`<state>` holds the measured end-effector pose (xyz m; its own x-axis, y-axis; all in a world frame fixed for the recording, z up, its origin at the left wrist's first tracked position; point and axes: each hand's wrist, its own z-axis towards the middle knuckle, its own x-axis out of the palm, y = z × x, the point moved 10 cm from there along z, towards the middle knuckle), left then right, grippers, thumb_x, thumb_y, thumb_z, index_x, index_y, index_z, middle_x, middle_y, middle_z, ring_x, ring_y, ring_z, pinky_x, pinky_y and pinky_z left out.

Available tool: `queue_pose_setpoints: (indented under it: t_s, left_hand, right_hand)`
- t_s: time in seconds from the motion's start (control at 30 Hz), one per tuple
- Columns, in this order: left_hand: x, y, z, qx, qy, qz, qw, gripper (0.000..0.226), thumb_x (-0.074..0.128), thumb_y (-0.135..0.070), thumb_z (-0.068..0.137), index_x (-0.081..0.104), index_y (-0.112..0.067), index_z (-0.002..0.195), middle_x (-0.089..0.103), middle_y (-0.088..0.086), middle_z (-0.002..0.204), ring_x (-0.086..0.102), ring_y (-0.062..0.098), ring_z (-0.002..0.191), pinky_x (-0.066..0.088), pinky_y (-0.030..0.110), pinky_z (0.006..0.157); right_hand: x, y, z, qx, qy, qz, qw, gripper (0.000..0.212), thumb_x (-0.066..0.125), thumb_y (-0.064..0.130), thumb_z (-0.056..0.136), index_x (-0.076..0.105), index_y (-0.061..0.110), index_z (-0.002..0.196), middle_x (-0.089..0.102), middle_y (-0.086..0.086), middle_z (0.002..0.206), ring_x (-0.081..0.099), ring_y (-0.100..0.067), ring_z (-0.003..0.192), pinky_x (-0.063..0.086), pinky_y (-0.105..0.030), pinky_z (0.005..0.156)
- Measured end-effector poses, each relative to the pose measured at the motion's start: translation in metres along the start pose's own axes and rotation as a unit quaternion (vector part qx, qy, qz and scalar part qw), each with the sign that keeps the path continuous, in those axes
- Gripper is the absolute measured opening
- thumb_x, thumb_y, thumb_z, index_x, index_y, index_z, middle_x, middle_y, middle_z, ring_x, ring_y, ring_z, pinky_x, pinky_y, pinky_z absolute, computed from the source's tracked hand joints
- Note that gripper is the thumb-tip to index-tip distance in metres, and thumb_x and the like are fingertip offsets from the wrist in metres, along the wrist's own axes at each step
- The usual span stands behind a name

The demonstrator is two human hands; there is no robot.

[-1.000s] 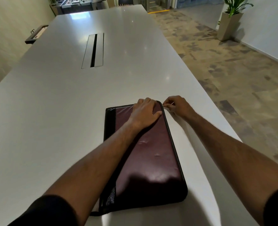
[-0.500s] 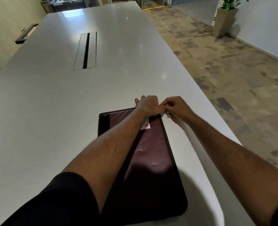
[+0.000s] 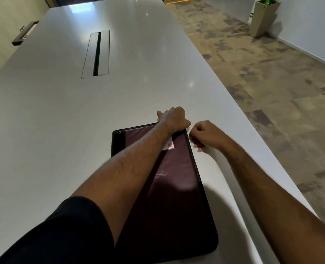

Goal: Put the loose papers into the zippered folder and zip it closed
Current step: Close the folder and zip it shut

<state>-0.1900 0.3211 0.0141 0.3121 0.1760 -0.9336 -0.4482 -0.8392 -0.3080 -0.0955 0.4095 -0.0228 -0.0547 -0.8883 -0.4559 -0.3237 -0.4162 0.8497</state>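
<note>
Folder (image 3: 176, 187) (maroon) on white table (image 3: 62, 130)

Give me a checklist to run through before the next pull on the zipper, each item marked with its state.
1. Folder lies flat on the table: ok.
2. Cover shut, no loose papers showing on the table: ok.
3. Left hand presses down the far right corner: ok.
4. Right hand curled beside the folder's right edge, with a grip on the zipper pull: cannot tell, the pull is not visible.
5. Zipper closed along the right edge: cannot tell.
6. Table bare along the right edge toward the person, path free: ok.
</note>
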Motion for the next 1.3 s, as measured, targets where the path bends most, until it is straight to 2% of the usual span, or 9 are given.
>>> queue_pose_setpoints:
  t_s: [0.1,0.2,0.3,0.4,0.53,0.67,1.0,1.13,1.3]
  left_hand:
    - [-0.001,0.0,0.001,-0.002,-0.001,-0.008,1.0,0.011,0.06,-0.023,0.085,0.062,-0.012,0.086,0.07,0.008,0.102,0.065,0.028,0.096,0.034,0.05,0.098]
    - [-0.001,0.001,0.005,-0.009,0.004,-0.014,1.0,0.01,0.06,-0.022,0.085,0.059,-0.012,0.083,0.067,0.008,0.099,0.064,0.028,0.094,0.036,0.05,0.099]
    - [-0.002,0.004,0.008,-0.021,0.013,-0.025,0.999,0.011,0.059,-0.021,0.085,0.055,-0.013,0.079,0.059,0.005,0.089,0.059,0.026,0.085,0.038,0.048,0.096]
    - [-0.002,0.008,0.012,-0.033,0.013,-0.032,0.999,0.013,0.057,-0.019,0.085,0.052,-0.013,0.075,0.055,0.003,0.084,0.053,0.024,0.078,0.038,0.045,0.089]
    - [-0.003,0.019,0.017,-0.053,0.021,-0.063,0.996,0.011,0.056,-0.02,0.086,0.058,-0.01,0.081,0.057,0.004,0.084,0.058,0.026,0.08,0.049,0.042,0.084]
    - [-0.004,0.028,0.018,-0.067,0.015,-0.079,0.995,0.016,0.055,-0.018,0.086,0.051,-0.01,0.074,0.054,0.005,0.08,0.056,0.026,0.077,0.044,0.038,0.074]
    - [-0.013,0.044,0.017,-0.084,-0.013,-0.053,0.995,0.017,0.054,-0.019,0.088,0.048,-0.013,0.074,0.053,0.003,0.08,0.058,0.025,0.079,0.048,0.042,0.083]
    - [-0.021,0.067,0.013,-0.099,-0.032,-0.03,0.994,0.013,0.057,-0.022,0.087,0.052,-0.012,0.081,0.051,0.002,0.08,0.055,0.024,0.076,0.042,0.042,0.08]
    - [-0.029,0.102,0.003,-0.118,-0.036,-0.027,0.992,0.015,0.059,-0.022,0.085,0.051,-0.013,0.076,0.056,0.004,0.082,0.052,0.019,0.068,0.038,0.041,0.079]
  right_hand:
    - [0.016,0.004,-0.008,-0.007,0.033,-0.037,0.999,0.043,0.051,0.035,0.098,0.058,0.006,0.066,0.067,-0.014,0.059,0.065,-0.027,0.054,0.056,-0.039,0.059]
    - [0.017,0.008,-0.012,-0.018,-0.001,-0.14,0.99,0.051,0.058,0.053,0.097,0.054,0.016,0.063,0.063,0.0,0.055,0.059,-0.015,0.053,0.049,-0.035,0.063]
    - [0.019,0.011,-0.013,-0.016,-0.012,-0.161,0.987,0.047,0.063,0.052,0.096,0.049,0.017,0.068,0.058,-0.001,0.066,0.054,-0.018,0.063,0.043,-0.035,0.065]
    - [0.021,0.01,-0.014,-0.015,0.002,-0.14,0.99,0.046,0.064,0.047,0.098,0.048,0.016,0.068,0.056,-0.004,0.069,0.051,-0.019,0.065,0.042,-0.036,0.067]
    - [0.021,0.01,-0.015,-0.022,0.009,-0.1,0.995,0.041,0.067,0.041,0.098,0.05,0.013,0.072,0.056,-0.004,0.07,0.051,-0.02,0.067,0.042,-0.036,0.068]
    - [0.021,0.007,-0.015,-0.025,-0.001,-0.088,0.996,0.041,0.068,0.042,0.097,0.05,0.015,0.071,0.057,-0.002,0.07,0.052,-0.02,0.067,0.042,-0.037,0.069]
    - [0.021,0.007,-0.015,-0.029,-0.009,-0.073,0.997,0.041,0.068,0.04,0.097,0.049,0.016,0.07,0.056,-0.002,0.069,0.052,-0.021,0.067,0.043,-0.037,0.069]
    - [0.021,0.008,-0.016,-0.032,-0.007,-0.079,0.996,0.041,0.068,0.039,0.098,0.047,0.016,0.071,0.052,-0.002,0.069,0.049,-0.021,0.068,0.041,-0.037,0.069]
    - [0.022,0.006,-0.017,-0.026,-0.008,-0.078,0.997,0.043,0.067,0.039,0.098,0.044,0.018,0.069,0.051,-0.002,0.069,0.048,-0.021,0.068,0.039,-0.037,0.069]
